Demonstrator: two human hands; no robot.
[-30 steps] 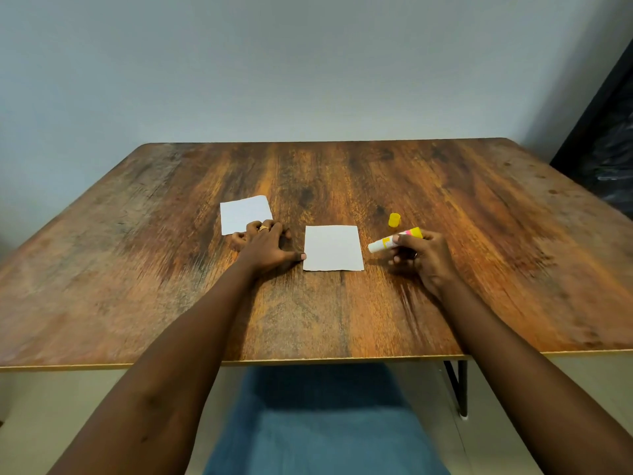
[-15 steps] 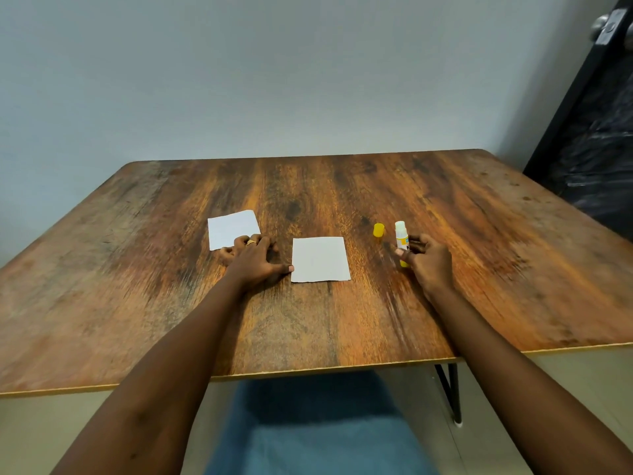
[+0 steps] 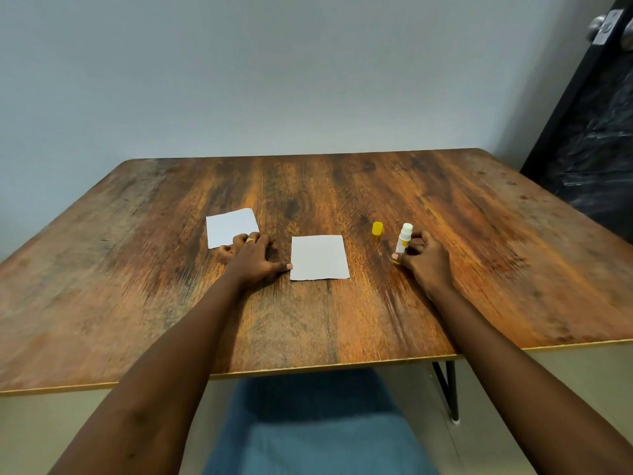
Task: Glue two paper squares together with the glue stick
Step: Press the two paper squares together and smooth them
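Observation:
Two white paper squares lie flat on the wooden table [image 3: 342,186]. One paper square [image 3: 319,257] is at the centre, the other paper square [image 3: 230,226] is to its left and a little farther back. My left hand [image 3: 255,258] rests flat between them, thumb tip touching the centre square's left edge, fingertips on the near edge of the left square. My right hand [image 3: 424,260] holds the uncapped glue stick [image 3: 403,238] upright, its base on the table, white tip up. Its yellow cap [image 3: 377,229] stands just left of it.
A dark door [image 3: 596,138] with a metal knob stands at the right beyond the table. A pale wall runs behind the table's far edge. My blue-clad lap [image 3: 318,426] shows below the near edge, beside a black table leg [image 3: 448,389].
The glue stick went from pointing sideways toward the centre square to standing upright on the table in my right hand. The view tilted up. My left hand stayed put.

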